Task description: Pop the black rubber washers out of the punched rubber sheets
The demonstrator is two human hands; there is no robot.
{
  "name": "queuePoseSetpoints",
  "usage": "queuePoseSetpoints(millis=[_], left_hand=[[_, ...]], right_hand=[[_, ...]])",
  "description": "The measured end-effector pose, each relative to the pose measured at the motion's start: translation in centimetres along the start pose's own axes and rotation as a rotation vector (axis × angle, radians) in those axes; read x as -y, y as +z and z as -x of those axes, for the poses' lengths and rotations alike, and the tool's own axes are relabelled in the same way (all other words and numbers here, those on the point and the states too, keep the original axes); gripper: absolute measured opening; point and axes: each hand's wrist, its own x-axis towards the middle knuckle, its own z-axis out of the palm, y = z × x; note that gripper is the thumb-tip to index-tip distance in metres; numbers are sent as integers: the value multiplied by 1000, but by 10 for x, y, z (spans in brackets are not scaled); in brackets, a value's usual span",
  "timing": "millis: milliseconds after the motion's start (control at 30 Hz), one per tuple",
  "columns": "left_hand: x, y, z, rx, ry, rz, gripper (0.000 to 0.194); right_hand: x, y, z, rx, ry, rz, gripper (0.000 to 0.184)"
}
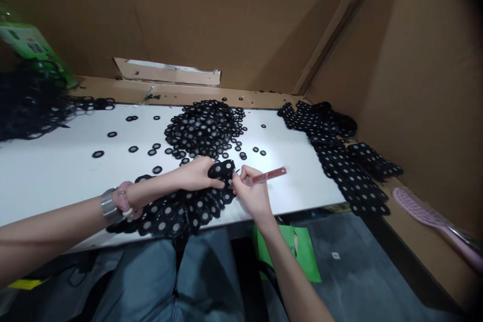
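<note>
My left hand (196, 173) is closed on a strip of black fabric with pale round dots (177, 211), pinching its end near the front of the white board (49, 171). My right hand (252, 192) grips a thin red-handled tool (269, 175) like a pen, with its tip against the fabric end held by the left hand. The rest of the strip lies bunched under my left wrist, which wears a metal watch and a pink band. A heap of small black rings with pale centres (206, 128) lies just beyond both hands.
Loose rings are scattered over the board's left half. More dotted black strip (347, 166) trails off the right edge. A dark tangled mass (26, 105) and a green packet (33, 48) sit far left. Cardboard walls enclose the space; a pink hairbrush (433, 219) lies right, a green bag (298, 251) below.
</note>
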Motion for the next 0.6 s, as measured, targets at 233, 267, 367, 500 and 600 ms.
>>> queuePoseSetpoints(millis=[233,267,367,500,600], left_hand=[[6,3,-1,40,23,172,31],[6,4,-1,50,34,205,31],[7,6,0,61,56,289,30],[6,9,3,37,29,391,29],[4,10,6,17,26,442,31]], right_hand=[[-1,1,0,-5,-16,18,31],[-1,0,1,-8,-27,34,31],[-3,1,2,-23,-88,112,32],[-2,4,5,-57,-180,206,34],[1,6,6,-60,-212,267,35]])
